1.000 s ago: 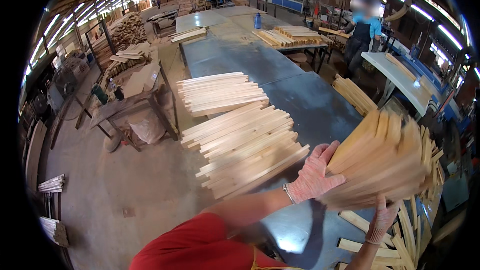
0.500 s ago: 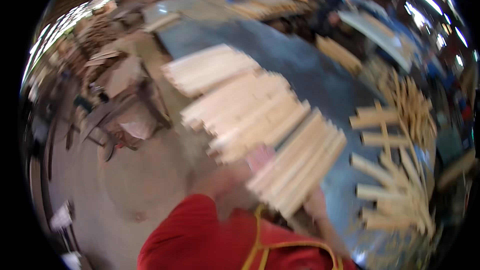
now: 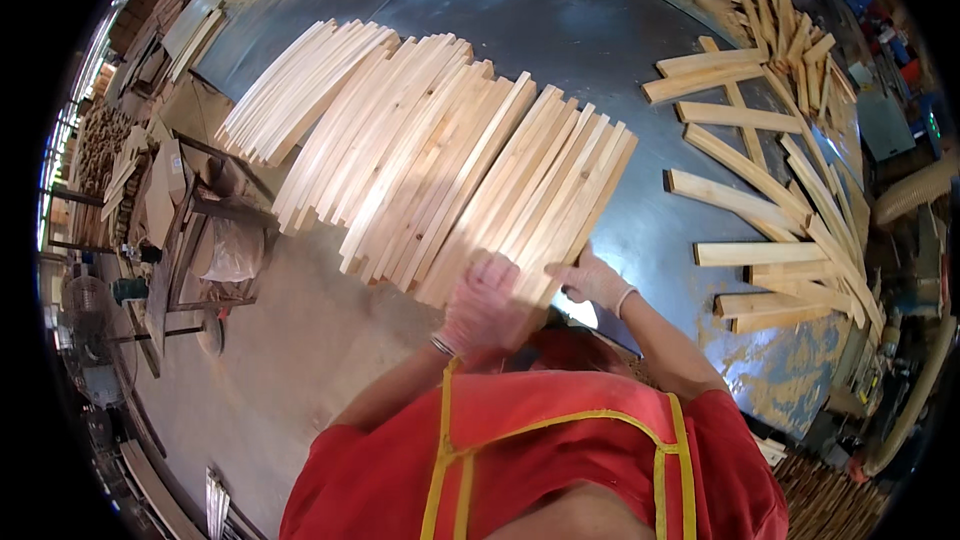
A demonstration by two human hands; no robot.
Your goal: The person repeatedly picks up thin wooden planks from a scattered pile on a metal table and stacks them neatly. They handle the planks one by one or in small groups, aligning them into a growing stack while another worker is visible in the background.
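Note:
A fanned row of pale wooden slats [image 3: 430, 155] lies across the grey metal table [image 3: 560, 20]. At the row's right end sits a bundle of slats [image 3: 545, 195]. My left hand [image 3: 485, 305], in a thin pale glove, presses on the bundle's near ends. Just to its right, my right hand [image 3: 592, 280], also gloved, grips the same ends at the table's edge. Below the hands is a red shirt with yellow apron straps.
Loose shorter wooden slats [image 3: 770, 190] lie scattered in a heap on the table's right side. A metal frame stand with a plastic bag [image 3: 225, 245] stands on the concrete floor to the left. More timber is stacked at the far left.
The bundle that I held up at the right has swung left and now lies on the table at the end of the fanned row. My view has tilted down.

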